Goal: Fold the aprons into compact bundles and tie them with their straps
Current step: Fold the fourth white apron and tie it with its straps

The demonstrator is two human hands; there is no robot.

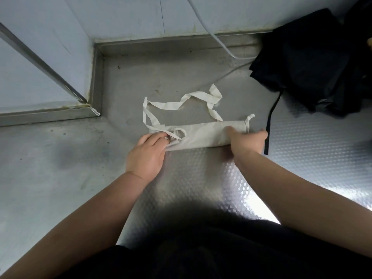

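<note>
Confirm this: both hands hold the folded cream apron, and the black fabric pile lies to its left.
Wrong side: the head view shows the black fabric pile to the right of the folded cream apron, which the left hand and right hand both hold.

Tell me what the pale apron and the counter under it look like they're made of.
Pale apron: likely woven cotton or a cotton blend with a matte finish. It folds into a soft creased roll, and its flat straps twist limply.
Counter: probably stainless steel. It is grey with a metallic sheen, has a turned-up rim at the wall, and part of it carries an embossed diamond pattern that glints.
</note>
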